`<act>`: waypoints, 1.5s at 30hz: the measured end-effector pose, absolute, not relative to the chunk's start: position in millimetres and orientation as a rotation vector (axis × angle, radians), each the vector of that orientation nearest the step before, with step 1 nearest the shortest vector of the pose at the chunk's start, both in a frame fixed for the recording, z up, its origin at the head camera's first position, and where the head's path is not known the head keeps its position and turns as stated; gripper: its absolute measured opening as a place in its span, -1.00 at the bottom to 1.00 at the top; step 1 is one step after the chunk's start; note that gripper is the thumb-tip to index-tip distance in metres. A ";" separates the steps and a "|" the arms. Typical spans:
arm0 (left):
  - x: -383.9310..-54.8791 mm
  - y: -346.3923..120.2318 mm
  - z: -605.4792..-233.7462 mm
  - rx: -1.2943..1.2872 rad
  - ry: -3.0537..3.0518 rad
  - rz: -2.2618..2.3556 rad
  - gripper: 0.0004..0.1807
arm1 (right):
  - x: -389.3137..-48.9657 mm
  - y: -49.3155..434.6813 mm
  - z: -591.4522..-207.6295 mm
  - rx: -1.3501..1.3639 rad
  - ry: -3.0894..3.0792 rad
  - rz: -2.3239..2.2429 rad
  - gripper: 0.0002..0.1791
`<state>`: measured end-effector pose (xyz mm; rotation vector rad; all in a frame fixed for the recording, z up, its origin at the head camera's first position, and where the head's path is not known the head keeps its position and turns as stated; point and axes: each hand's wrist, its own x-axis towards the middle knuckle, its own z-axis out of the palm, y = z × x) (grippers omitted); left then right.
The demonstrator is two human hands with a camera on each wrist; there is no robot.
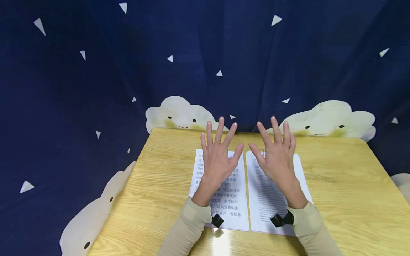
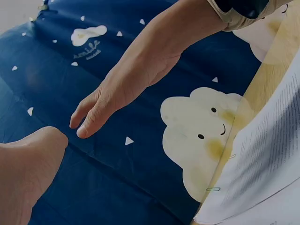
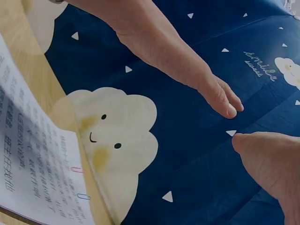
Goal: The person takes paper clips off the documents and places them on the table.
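Both hands are held up over the table with fingers spread and nothing in them. The left hand overlaps a stack of paper printed with large Chinese characters in the head view. Over a second stack, printed in smaller text, hovers the right hand. The thumbs point toward each other with a small gap between. Two paper clips, one red and one blue, sit on the edge of the large-print stack. A green paper clip holds the edge of the small-print stack.
The two stacks lie side by side on a light wooden table. A dark blue cloth with white triangles and smiling clouds hangs behind and beside the table. Each wrist wears a small black camera on a strap.
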<state>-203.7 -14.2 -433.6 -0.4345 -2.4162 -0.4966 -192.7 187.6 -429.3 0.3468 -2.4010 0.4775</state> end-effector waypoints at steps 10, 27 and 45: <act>-204.7 -26.4 -457.2 -0.430 -2.491 -0.525 -0.28 | -198.7 184.6 -443.5 0.344 -2.509 0.551 -0.19; -232.2 -77.3 -534.1 -0.374 -2.623 -0.795 -0.31 | -219.1 187.9 -483.1 0.392 -2.593 0.590 -0.30; -264.9 -108.3 -552.1 -0.210 -2.674 -1.067 -0.40 | -237.2 158.4 -526.5 0.584 -2.781 0.607 -0.27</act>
